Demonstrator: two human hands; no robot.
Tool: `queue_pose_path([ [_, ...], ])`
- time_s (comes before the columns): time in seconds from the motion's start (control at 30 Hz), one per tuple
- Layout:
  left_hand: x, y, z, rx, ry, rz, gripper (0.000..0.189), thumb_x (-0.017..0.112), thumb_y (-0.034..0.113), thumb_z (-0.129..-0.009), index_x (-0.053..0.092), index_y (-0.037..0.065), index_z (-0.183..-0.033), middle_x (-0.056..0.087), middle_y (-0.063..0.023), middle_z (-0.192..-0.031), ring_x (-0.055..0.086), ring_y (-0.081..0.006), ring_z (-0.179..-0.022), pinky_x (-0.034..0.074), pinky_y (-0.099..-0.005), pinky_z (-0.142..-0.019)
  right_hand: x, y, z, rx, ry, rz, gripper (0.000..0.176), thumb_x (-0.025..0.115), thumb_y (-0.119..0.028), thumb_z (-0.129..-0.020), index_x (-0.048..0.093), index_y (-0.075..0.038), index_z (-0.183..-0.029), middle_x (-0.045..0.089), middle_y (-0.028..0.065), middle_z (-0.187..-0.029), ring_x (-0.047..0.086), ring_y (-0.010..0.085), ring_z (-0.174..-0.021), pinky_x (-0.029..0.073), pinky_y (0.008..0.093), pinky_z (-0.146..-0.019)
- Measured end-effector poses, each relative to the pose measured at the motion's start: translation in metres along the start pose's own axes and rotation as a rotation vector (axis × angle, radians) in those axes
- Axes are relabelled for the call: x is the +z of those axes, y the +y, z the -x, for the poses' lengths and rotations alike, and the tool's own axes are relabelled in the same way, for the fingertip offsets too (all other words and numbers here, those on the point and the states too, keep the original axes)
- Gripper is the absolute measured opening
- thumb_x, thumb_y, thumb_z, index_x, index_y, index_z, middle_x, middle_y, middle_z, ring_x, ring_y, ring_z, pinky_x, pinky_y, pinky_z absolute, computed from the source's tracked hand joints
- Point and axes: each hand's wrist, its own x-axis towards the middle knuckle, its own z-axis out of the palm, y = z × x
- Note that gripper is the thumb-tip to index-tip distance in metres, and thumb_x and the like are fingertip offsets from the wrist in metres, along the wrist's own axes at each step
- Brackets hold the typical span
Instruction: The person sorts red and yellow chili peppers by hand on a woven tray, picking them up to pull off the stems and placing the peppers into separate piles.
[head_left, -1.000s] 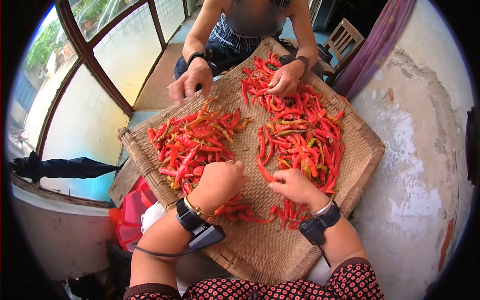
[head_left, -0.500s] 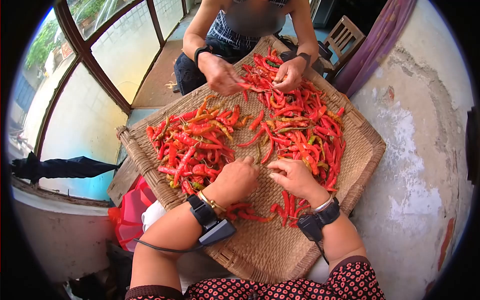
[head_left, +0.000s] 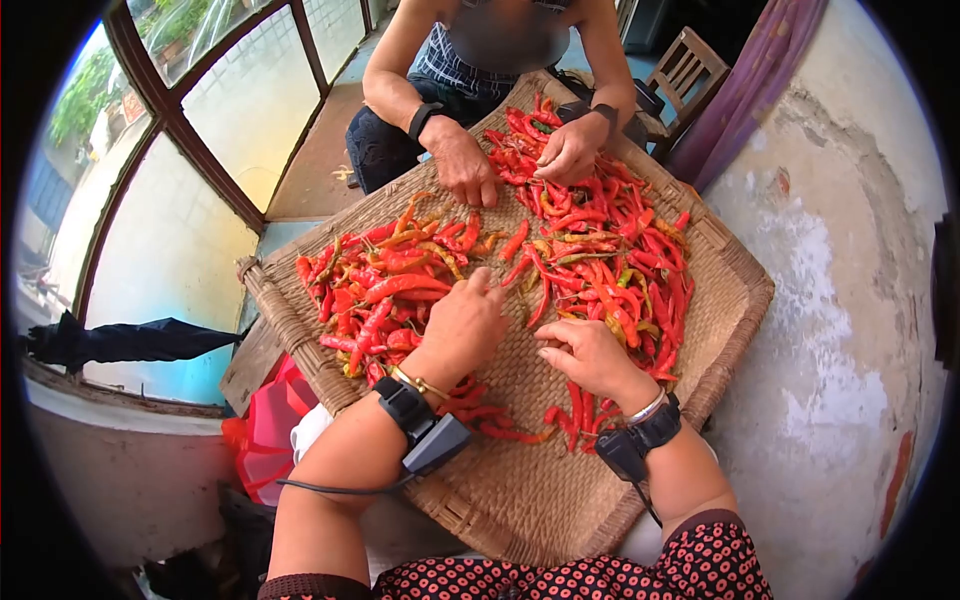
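Red chili peppers lie in two main piles on a woven tray: a left pile (head_left: 370,290) with some orange and greenish ones, and a larger right pile (head_left: 610,260). My left hand (head_left: 465,322) is over the right edge of the left pile, its fingers bent together; whatever they hold is hidden. Beside the lower end of the right pile, my right hand (head_left: 590,355) has its fingers curled loosely, thumb and forefinger apart, with nothing visible between them. A few more peppers (head_left: 580,412) lie below my right hand, and others (head_left: 485,415) are near my left wrist.
The woven tray (head_left: 540,500) spans the space before me. Across it, another person's hands (head_left: 465,170) are at the peppers. A folded dark umbrella (head_left: 150,340) leans by the window at left. A wooden chair (head_left: 690,75) and a worn wall (head_left: 820,300) are at right.
My left hand has moved up and left, from the middle gap to the left pile's edge. The other person's hand on the left has moved down toward the tray. My right hand has barely moved.
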Motion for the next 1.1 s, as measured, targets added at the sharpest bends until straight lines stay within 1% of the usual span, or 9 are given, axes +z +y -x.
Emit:
queue_pose_path([
  [0.2, 0.02, -0.01, -0.001, 0.093, -0.17, 0.022, 0.036, 0.062, 0.019, -0.073, 0.057, -0.001, -0.103, 0.052, -0.0151, -0.117, 0.055, -0.0299, -0.096, 0.047, -0.0382, -0.083, 0.003, 0.001, 0.0, -0.014, -0.029, 0.003, 0.023, 0.065, -0.015, -0.076, 0.061, -0.001, -0.095, 0.062, 0.0146, -0.08, 0.062, 0.0274, -0.071, 0.049, 0.0361, -0.066],
  [0.27, 0.032, -0.009, 0.0, 0.321, 0.071, 0.086, 0.033, 0.06, 0.016, -0.074, 0.058, 0.003, -0.104, 0.056, -0.0103, -0.107, 0.055, -0.0299, -0.095, 0.048, -0.0372, -0.081, 0.003, 0.001, 0.0, -0.004, -0.039, -0.001, 0.024, 0.065, -0.015, -0.076, 0.061, -0.001, -0.095, 0.062, 0.0147, -0.08, 0.062, 0.0274, -0.072, 0.049, 0.0361, -0.066],
  [0.47, -0.01, -0.012, -0.013, 0.147, 0.207, -0.209, 0.029, 0.061, 0.016, -0.07, 0.06, 0.008, -0.099, 0.055, -0.0073, -0.106, 0.05, -0.0237, -0.096, 0.042, -0.0349, -0.081, 0.0, -0.001, 0.0, 0.001, -0.043, 0.007, 0.024, 0.064, -0.016, -0.077, 0.061, -0.001, -0.096, 0.062, 0.0149, -0.082, 0.062, 0.0273, -0.072, 0.049, 0.0362, -0.067],
  [0.53, -0.01, -0.022, -0.016, 0.099, 0.495, -0.348, 0.027, 0.062, 0.017, -0.069, 0.06, 0.01, -0.095, 0.054, -0.006, -0.1, 0.049, -0.0228, -0.094, 0.039, -0.0379, -0.082, 0.0, -0.002, 0.001, 0.005, -0.052, 0.008, 0.024, 0.064, -0.016, -0.077, 0.061, -0.001, -0.096, 0.062, 0.0148, -0.083, 0.062, 0.0272, -0.073, 0.049, 0.0362, -0.068],
  [0.57, -0.009, -0.028, -0.015, 0.101, 0.498, -0.351, 0.027, 0.062, 0.017, -0.069, 0.06, 0.01, -0.095, 0.054, -0.006, -0.1, 0.049, -0.0228, -0.094, 0.039, -0.0379, -0.082, 0.0, -0.001, 0.002, -0.008, -0.055, 0.01, 0.024, 0.063, -0.016, -0.077, 0.061, -0.002, -0.097, 0.062, 0.0146, -0.084, 0.062, 0.0273, -0.074, 0.049, 0.0363, -0.069],
  [0.63, -0.008, -0.038, -0.012, -0.048, 0.181, -0.376, 0.022, 0.065, 0.017, -0.068, 0.064, 0.011, -0.09, 0.056, -0.0051, -0.098, 0.049, -0.0243, -0.099, 0.037, -0.0411, -0.087, 0.0, 0.001, 0.003, -0.025, -0.054, 0.013, 0.024, 0.063, -0.016, -0.078, 0.061, -0.002, -0.097, 0.062, 0.0144, -0.085, 0.062, 0.0274, -0.075, 0.049, 0.0363, -0.069],
  [0.87, -0.015, -0.043, -0.014, -0.067, 0.134, -0.388, 0.014, 0.053, 0.019, -0.078, 0.064, 0.011, -0.08, 0.059, -0.0052, -0.083, 0.055, -0.0231, -0.089, 0.044, -0.0369, -0.075, 0.001, -0.001, 0.005, -0.095, -0.018, 0.046, 0.022, 0.063, -0.012, -0.077, 0.061, 0.0, -0.095, 0.063, 0.013, -0.081, 0.063, 0.0241, -0.073, 0.05, 0.0323, -0.065],
  [1.07, -0.049, -0.003, 0.002, 0.078, 0.452, -0.063, 0.008, 0.061, 0.014, -0.078, 0.065, 0.007, -0.08, 0.063, -0.0055, -0.075, 0.06, -0.0193, -0.07, 0.048, -0.032, -0.061, -0.002, -0.002, 0.004, -0.046, 0.04, -0.022, 0.024, 0.063, -0.013, -0.077, 0.061, -0.002, -0.097, 0.061, 0.0131, -0.082, 0.061, 0.0261, -0.075, 0.049, 0.035, -0.067],
  [1.1, -0.052, 0.005, 0.006, 0.027, 0.38, 0.265, 0.008, 0.062, 0.011, -0.079, 0.065, 0.007, -0.084, 0.063, -0.0054, -0.074, 0.059, -0.0156, -0.066, 0.047, -0.0285, -0.059, -0.003, -0.004, 0.003, -0.018, 0.065, -0.054, 0.026, 0.064, -0.011, -0.077, 0.06, -0.002, -0.1, 0.061, 0.0126, -0.083, 0.061, 0.0243, -0.075, 0.05, 0.0334, -0.066],
])
